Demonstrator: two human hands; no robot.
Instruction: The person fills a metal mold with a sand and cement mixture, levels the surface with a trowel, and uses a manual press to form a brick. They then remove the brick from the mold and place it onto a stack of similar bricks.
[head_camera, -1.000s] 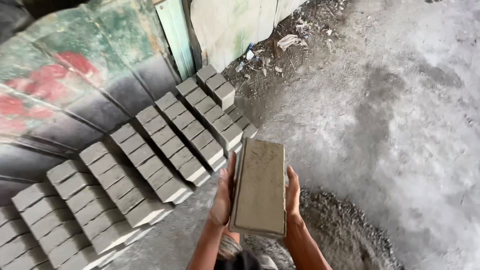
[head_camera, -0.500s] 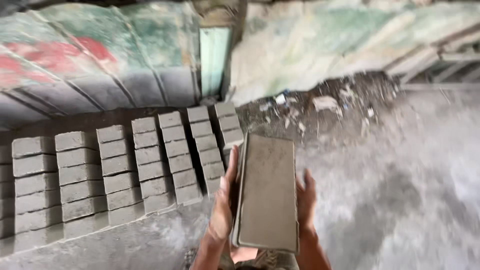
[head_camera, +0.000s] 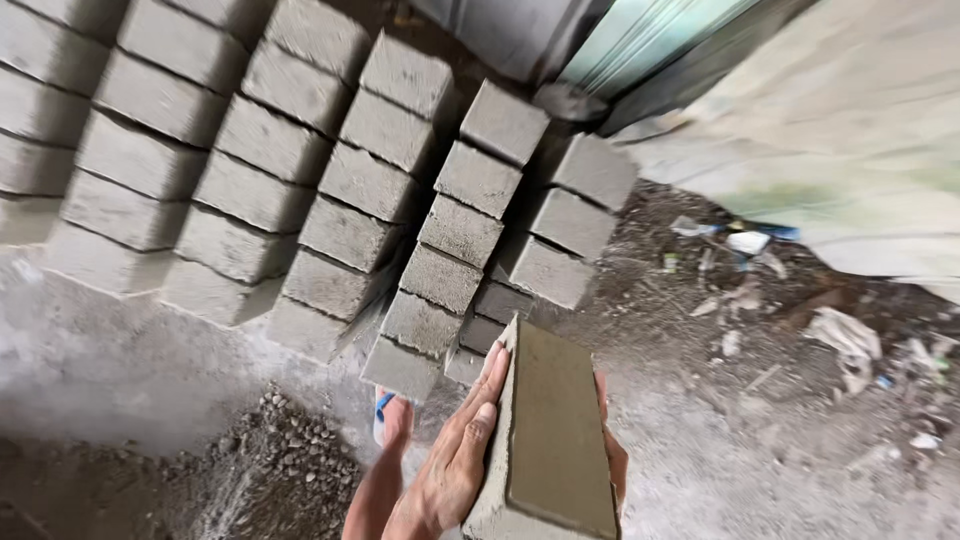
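Rough grey concrete floor (head_camera: 130, 370) carries rows of grey blocks (head_camera: 330, 180) standing on edge, with loose gravel (head_camera: 290, 450) in front and scattered litter (head_camera: 850, 340) to the right. At the lower middle, a long rectangular brick (head_camera: 555, 440) is carried between both palms; its top face is brownish and smooth, its sides grey and grainy. Left hand (head_camera: 455, 465) lies flat on its side, fingers straight and close together. Right hand (head_camera: 610, 455) is mostly hidden behind it; its fingers cannot be seen.

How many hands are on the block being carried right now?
2. The left hand lies flat against the left side of the block. The right hand presses its right side, mostly hidden behind it, with only an edge showing.
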